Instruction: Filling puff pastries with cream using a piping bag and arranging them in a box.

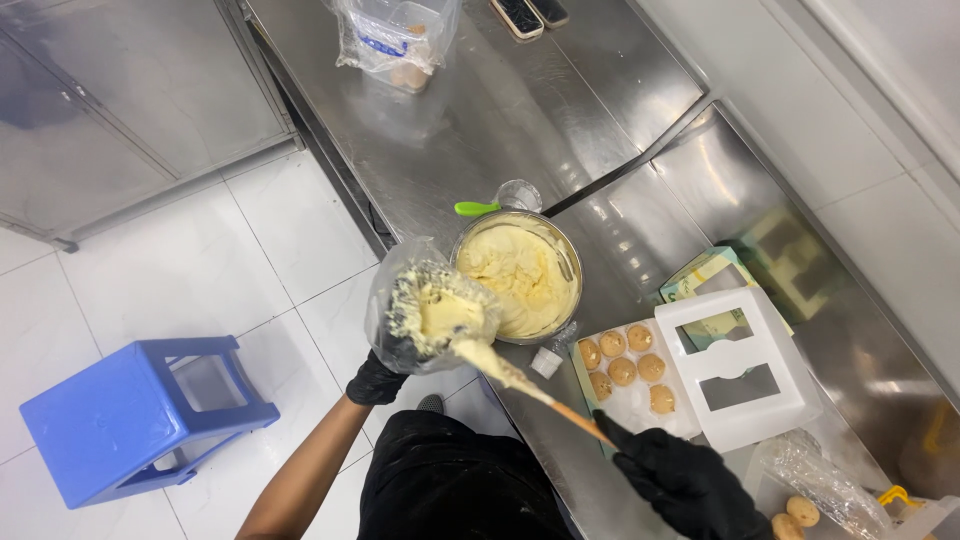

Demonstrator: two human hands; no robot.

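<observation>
Steel counter point(500, 120) runs diagonally over white floor tiles. Piping bag point(430, 310), centre frame, smeared with cream, gripped from below by gloved left hand point(378, 380), fingers curled shut. Gloved right hand point(685, 485), lower right, fingers closed on spatula point(520, 380) reaching into bag. Cream bowl point(520, 275) beside; box of cookies point(625, 370) right; blue stool point(140, 415) lower left.

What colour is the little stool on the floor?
Blue: the stool shows in the head view, at the lower left.
</observation>
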